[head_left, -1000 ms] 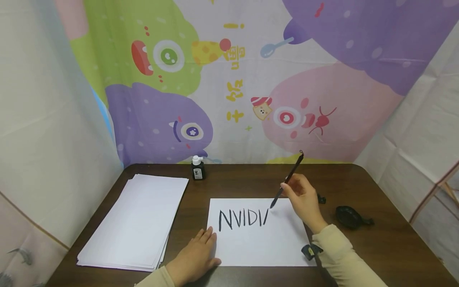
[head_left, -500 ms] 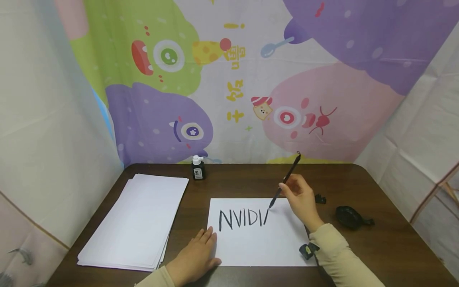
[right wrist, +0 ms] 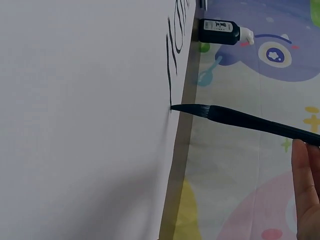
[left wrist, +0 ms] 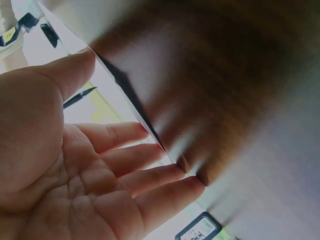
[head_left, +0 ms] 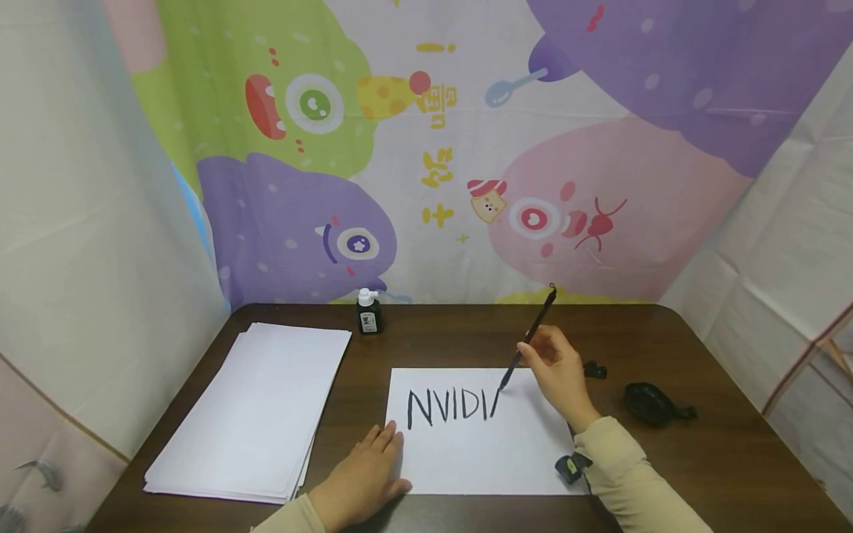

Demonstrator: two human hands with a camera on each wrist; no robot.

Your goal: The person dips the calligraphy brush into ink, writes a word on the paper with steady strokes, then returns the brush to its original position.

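My right hand (head_left: pixel 558 370) pinches a dark brush (head_left: pixel 529 337) partway up its handle. The brush slants down to the left, its tip right at the top of the last slanted stroke on the white sheet (head_left: pixel 480 459). Black letters (head_left: pixel 453 407) on that sheet read "NVIDI" followed by the slanted stroke. In the right wrist view, the inked bristles (right wrist: pixel 190 109) meet the end of a thin black line. My left hand (head_left: pixel 366 466) lies with extended fingers at the sheet's left edge. The left wrist view shows its palm (left wrist: pixel 95 185) and straight fingers along the paper's edge.
A thick stack of white paper (head_left: pixel 253 414) lies on the left of the brown table (head_left: pixel 440 340). A black ink bottle (head_left: pixel 368 314) with a white cap stands at the back. To the right are a black leaf-shaped dish (head_left: pixel 649 403) and a small dark object (head_left: pixel 595 370).
My right hand and the brush have shifted slightly left, and the brush tip has come down onto the top of the slanted stroke. My left hand stays put.
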